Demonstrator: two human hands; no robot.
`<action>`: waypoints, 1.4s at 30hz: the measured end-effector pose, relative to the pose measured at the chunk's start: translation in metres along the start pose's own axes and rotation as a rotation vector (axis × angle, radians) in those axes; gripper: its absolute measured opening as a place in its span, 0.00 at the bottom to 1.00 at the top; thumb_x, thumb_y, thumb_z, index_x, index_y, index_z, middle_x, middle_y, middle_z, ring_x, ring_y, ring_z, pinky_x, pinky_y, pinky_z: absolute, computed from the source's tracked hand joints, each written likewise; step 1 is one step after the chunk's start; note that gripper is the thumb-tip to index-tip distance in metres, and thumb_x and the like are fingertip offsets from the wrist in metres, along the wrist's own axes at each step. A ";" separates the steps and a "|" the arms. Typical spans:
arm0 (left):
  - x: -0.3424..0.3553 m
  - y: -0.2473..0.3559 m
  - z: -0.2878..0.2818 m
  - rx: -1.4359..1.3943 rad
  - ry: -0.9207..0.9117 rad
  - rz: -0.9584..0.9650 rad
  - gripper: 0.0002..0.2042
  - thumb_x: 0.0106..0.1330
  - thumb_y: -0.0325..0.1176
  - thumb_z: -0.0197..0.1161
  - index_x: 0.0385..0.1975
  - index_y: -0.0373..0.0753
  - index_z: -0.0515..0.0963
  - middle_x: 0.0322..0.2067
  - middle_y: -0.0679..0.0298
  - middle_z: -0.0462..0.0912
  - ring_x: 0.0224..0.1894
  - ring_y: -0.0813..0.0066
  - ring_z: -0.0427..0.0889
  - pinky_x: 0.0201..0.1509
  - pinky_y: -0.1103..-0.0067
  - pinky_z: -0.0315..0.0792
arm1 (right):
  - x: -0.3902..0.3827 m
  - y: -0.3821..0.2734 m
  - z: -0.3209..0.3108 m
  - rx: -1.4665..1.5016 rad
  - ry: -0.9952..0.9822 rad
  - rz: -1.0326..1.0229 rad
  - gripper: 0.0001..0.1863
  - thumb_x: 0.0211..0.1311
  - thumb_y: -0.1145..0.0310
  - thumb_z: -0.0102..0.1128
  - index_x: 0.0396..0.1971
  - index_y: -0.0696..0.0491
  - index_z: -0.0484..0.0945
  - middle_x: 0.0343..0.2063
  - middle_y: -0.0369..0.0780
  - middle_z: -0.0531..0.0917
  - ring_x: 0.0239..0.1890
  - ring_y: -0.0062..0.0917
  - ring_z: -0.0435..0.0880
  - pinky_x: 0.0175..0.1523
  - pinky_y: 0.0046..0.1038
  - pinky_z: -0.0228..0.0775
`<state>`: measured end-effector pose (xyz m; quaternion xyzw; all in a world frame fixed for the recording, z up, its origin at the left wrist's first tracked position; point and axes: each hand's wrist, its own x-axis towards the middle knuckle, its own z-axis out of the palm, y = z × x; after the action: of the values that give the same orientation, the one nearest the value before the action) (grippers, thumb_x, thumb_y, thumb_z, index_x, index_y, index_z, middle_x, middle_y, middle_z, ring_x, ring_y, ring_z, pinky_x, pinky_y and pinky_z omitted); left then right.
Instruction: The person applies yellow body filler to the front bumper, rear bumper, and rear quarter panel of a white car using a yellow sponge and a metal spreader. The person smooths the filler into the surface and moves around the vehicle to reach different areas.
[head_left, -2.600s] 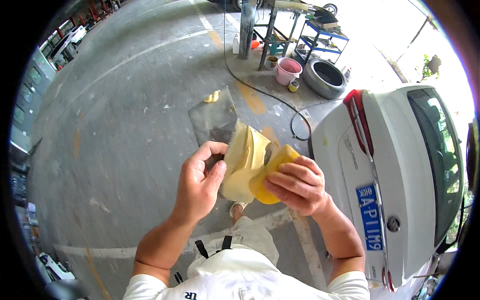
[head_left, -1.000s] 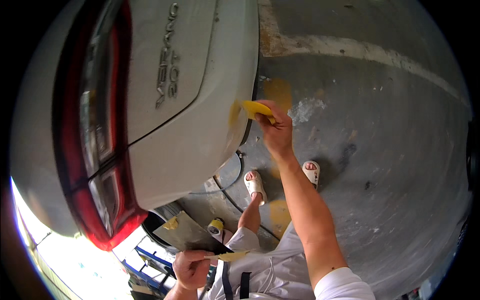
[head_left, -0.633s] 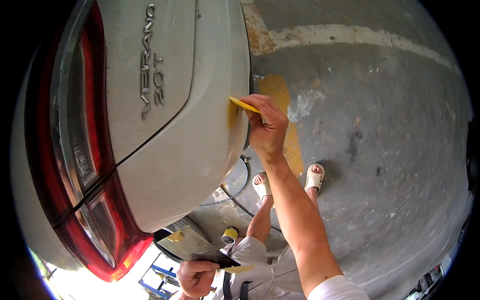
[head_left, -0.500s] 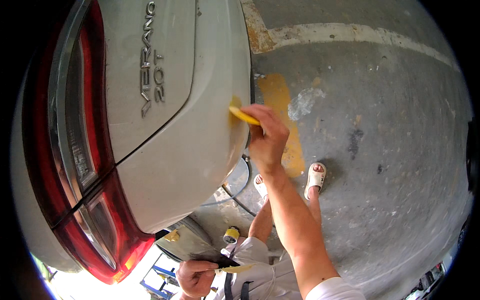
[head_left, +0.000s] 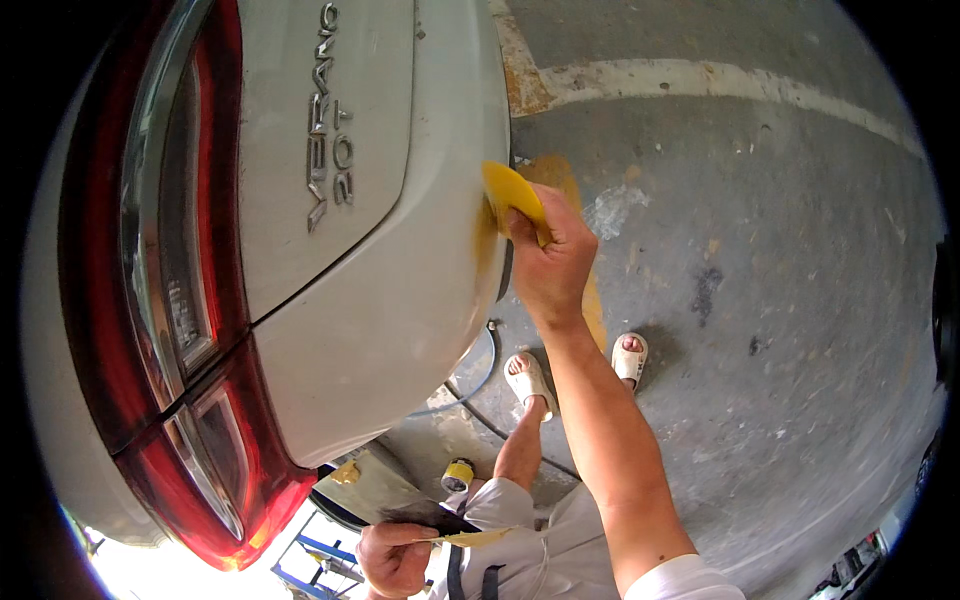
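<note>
Your right hand (head_left: 552, 255) has its grip clamped on 1 smooth, thin, yellow spreader (head_left: 516, 194) with a rounded edge, beside the matte, yellowish smear (head_left: 485, 238) on the glossy, curved white bumper (head_left: 400, 285); contact there is hard to tell. The spreader's long axis slants from upper left to lower right, its far end pointing up and left. Your left hand (head_left: 396, 562), low in view, has its grip clamped on 1 flat grey plate (head_left: 388, 492); 2 areas of yellow paste show, 1 a rough lump (head_left: 346, 472) near its corner. 2 pale sandals (head_left: 528, 381) stand on scuffed floor (head_left: 800, 320).
</note>
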<state>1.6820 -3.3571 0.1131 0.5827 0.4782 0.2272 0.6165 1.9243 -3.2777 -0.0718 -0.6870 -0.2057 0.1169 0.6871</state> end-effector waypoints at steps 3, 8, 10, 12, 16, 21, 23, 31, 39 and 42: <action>0.002 -0.003 -0.004 0.057 -0.002 0.068 0.09 0.63 0.31 0.61 0.32 0.33 0.69 0.31 0.46 0.82 0.32 0.63 0.83 0.39 0.72 0.78 | 0.000 -0.011 0.004 -0.103 0.001 -0.090 0.14 0.50 0.83 0.59 0.39 0.56 0.80 0.34 0.42 0.81 0.35 0.33 0.82 0.39 0.26 0.72; 0.008 0.002 -0.006 0.092 -0.004 0.041 0.08 0.63 0.30 0.60 0.32 0.33 0.69 0.31 0.46 0.82 0.31 0.63 0.83 0.38 0.73 0.78 | -0.035 -0.009 0.000 -0.216 -0.009 -0.126 0.15 0.49 0.85 0.59 0.38 0.56 0.80 0.34 0.41 0.82 0.35 0.31 0.82 0.40 0.25 0.73; 0.010 0.002 -0.004 0.055 0.007 0.044 0.08 0.63 0.30 0.60 0.31 0.33 0.69 0.30 0.47 0.82 0.31 0.64 0.83 0.38 0.74 0.77 | -0.060 -0.011 -0.010 -0.196 -0.062 -0.093 0.15 0.49 0.86 0.58 0.38 0.57 0.81 0.34 0.41 0.82 0.36 0.29 0.82 0.41 0.25 0.73; 0.009 0.002 -0.005 0.087 -0.014 0.058 0.09 0.63 0.30 0.60 0.31 0.32 0.69 0.30 0.46 0.82 0.31 0.64 0.83 0.38 0.74 0.77 | -0.076 -0.014 -0.023 -0.131 -0.140 -0.072 0.16 0.48 0.87 0.57 0.38 0.57 0.80 0.33 0.41 0.82 0.35 0.29 0.82 0.40 0.25 0.73; 0.004 0.001 -0.005 0.104 0.000 0.072 0.09 0.62 0.31 0.60 0.30 0.32 0.70 0.30 0.46 0.82 0.31 0.65 0.83 0.37 0.75 0.76 | -0.036 -0.017 -0.040 -0.231 -0.138 -0.062 0.17 0.45 0.88 0.58 0.36 0.55 0.81 0.33 0.43 0.82 0.35 0.32 0.83 0.39 0.25 0.74; 0.003 0.004 -0.007 0.084 -0.001 0.051 0.07 0.62 0.29 0.59 0.30 0.32 0.70 0.31 0.45 0.82 0.30 0.67 0.83 0.37 0.76 0.76 | 0.027 -0.015 -0.017 -0.235 -0.178 -0.220 0.17 0.46 0.87 0.56 0.34 0.50 0.82 0.33 0.38 0.82 0.35 0.33 0.82 0.37 0.26 0.74; 0.007 0.007 -0.007 0.112 -0.012 0.061 0.07 0.61 0.28 0.59 0.30 0.32 0.70 0.31 0.45 0.82 0.30 0.67 0.83 0.37 0.77 0.76 | 0.034 -0.013 -0.011 -0.334 -0.187 -0.291 0.18 0.45 0.87 0.57 0.34 0.48 0.82 0.32 0.37 0.82 0.35 0.32 0.82 0.37 0.26 0.74; 0.009 0.004 -0.005 0.120 0.018 0.034 0.06 0.61 0.27 0.59 0.30 0.32 0.70 0.30 0.46 0.82 0.30 0.67 0.82 0.38 0.76 0.75 | -0.035 -0.020 -0.025 -0.259 -0.272 -0.308 0.22 0.37 0.92 0.53 0.34 0.54 0.82 0.31 0.39 0.82 0.35 0.32 0.82 0.38 0.27 0.74; -0.001 -0.005 -0.003 -0.006 0.031 0.039 0.10 0.62 0.32 0.61 0.32 0.33 0.69 0.31 0.45 0.81 0.31 0.62 0.83 0.38 0.71 0.78 | 0.010 0.011 -0.023 0.151 -0.167 0.100 0.15 0.53 0.90 0.53 0.37 0.56 0.80 0.33 0.37 0.82 0.37 0.18 0.78 0.44 0.19 0.70; -0.005 -0.008 -0.008 0.040 0.000 0.026 0.10 0.62 0.32 0.62 0.32 0.33 0.69 0.31 0.46 0.81 0.31 0.63 0.83 0.39 0.70 0.78 | 0.018 0.022 -0.015 0.178 -0.155 0.008 0.17 0.51 0.90 0.53 0.38 0.57 0.80 0.34 0.38 0.83 0.37 0.21 0.80 0.44 0.20 0.71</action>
<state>1.6709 -3.3594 0.1083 0.6012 0.4750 0.2256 0.6017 1.9495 -3.2827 -0.0908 -0.6131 -0.2441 0.1901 0.7268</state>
